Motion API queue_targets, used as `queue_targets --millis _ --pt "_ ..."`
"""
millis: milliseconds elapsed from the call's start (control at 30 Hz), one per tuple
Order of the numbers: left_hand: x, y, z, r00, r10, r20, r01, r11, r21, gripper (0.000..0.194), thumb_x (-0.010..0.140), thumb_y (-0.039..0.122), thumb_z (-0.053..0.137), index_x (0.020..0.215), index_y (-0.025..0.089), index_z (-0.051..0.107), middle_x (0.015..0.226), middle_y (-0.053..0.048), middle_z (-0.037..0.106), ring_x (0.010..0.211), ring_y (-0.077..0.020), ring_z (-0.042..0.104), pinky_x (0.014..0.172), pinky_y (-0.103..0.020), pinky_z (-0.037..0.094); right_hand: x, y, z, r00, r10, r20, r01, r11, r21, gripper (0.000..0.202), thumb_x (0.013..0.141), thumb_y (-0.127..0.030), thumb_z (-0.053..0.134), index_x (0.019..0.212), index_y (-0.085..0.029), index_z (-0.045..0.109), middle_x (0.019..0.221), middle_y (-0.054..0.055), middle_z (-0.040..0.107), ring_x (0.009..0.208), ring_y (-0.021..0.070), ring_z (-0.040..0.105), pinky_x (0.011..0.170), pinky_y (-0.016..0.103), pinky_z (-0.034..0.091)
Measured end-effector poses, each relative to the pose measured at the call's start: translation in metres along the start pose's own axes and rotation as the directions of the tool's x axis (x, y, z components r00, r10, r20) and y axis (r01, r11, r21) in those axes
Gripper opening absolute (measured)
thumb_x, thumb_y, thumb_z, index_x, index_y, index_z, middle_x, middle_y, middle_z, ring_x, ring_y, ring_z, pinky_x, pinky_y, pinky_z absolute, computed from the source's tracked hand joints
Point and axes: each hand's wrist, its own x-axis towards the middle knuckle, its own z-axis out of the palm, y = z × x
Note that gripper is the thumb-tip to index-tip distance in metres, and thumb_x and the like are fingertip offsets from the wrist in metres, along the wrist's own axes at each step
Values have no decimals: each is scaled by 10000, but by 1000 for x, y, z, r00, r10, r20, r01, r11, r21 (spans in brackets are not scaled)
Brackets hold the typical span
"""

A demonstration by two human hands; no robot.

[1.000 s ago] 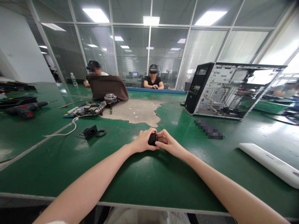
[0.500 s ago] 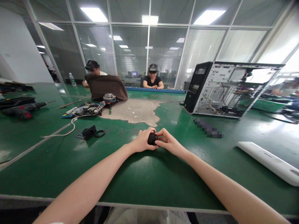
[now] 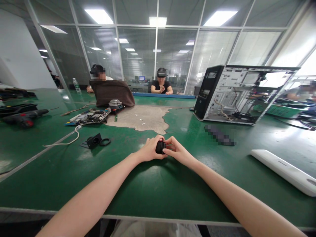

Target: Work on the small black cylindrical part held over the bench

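Over the green table, my left hand point(image 3: 149, 149) is wrapped round a small black rounded part point(image 3: 160, 147), fingers above and thumb below. From the other side, my right hand point(image 3: 175, 149) pinches the end of the same part with thumb and fingertips. Much of the part is hidden by the fingers, and its exact kind does not show. To the left on the tabletop lie a black square-plated piece with a round, lens-like middle point(image 3: 94, 141) and a flat black ring point(image 3: 105, 142).
An open computer case point(image 3: 212, 95) stands at the back right. A white elongated housing point(image 3: 281, 171) lies at right. Circuit boards point(image 3: 89, 116), a white cable point(image 3: 76, 135) and a power drill point(image 3: 26, 118) are at left. A person point(image 3: 161, 84) sits opposite; another is behind a brown cloth-covered object point(image 3: 112, 92).
Both my hands stay almost in place on the black part, with only a slight shift of the right fingers. The person opposite has raised one hand.
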Motion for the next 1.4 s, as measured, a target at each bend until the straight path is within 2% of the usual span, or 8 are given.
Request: queue_targets --millis 200,433,633,800,967,1167,1400 --pt "1 -1 1 1000 4 -3 -4 1000 -6 544 585 414 623 1019 233 351 967 -4 505 880 -178 489 799 -316 287 1 0 3 999 32 -41 -31 999 33 212 725 -350 528 831 -202 420 852 -6 510 718 105 540 672 281 453" --pt "1 -1 0 1000 6 2 -6 1000 -12 548 587 418 623 1024 231 351 976 -7 501 892 -182 486 794 -313 292 5 8 0 995 75 -68 -75 997 1 263 710 -356 543 898 -200 444 898 13 508 759 121 538 719 313 454" --pt "1 1 -1 1000 3 8 -3 1000 -9 533 591 411 619 1019 235 352 967 -1 506 873 -179 495 794 -317 294 1 -3 1 1000 10 -9 -10 999 52 233 688 -297 584 825 -200 424 891 -7 513 780 116 548 716 284 441" --pt "1 -1 0 1000 -9 -1 9 1000 -4 556 579 419 627 1024 234 351 992 -11 500 912 -189 486 809 -325 286 2 0 2 999 21 -50 -19 998 53 208 721 -355 532 805 -195 429 842 -13 511 711 101 539 678 279 448" --pt "1 1 -1 1000 -9 11 9 1000 -18 548 582 418 626 1020 233 354 988 -11 503 916 -188 487 814 -326 288 5 6 0 993 67 -96 -69 998 -15 253 704 -364 550 865 -197 449 894 6 505 765 121 532 737 316 447" --pt "1 3 -1 999 -30 24 30 999 -15 535 588 407 622 1019 234 356 962 0 518 871 -182 503 803 -326 295 0 -4 0 999 41 -6 -41 998 44 281 663 -336 603 842 -209 427 888 -2 522 793 136 549 726 313 456" --pt "1 0 0 1000 -21 3 21 1000 -13 560 571 416 637 1019 229 358 975 -7 509 898 -189 497 803 -323 299 2 0 2 997 45 -69 -42 998 49 208 711 -348 549 806 -204 432 863 -10 511 726 109 548 705 300 455"
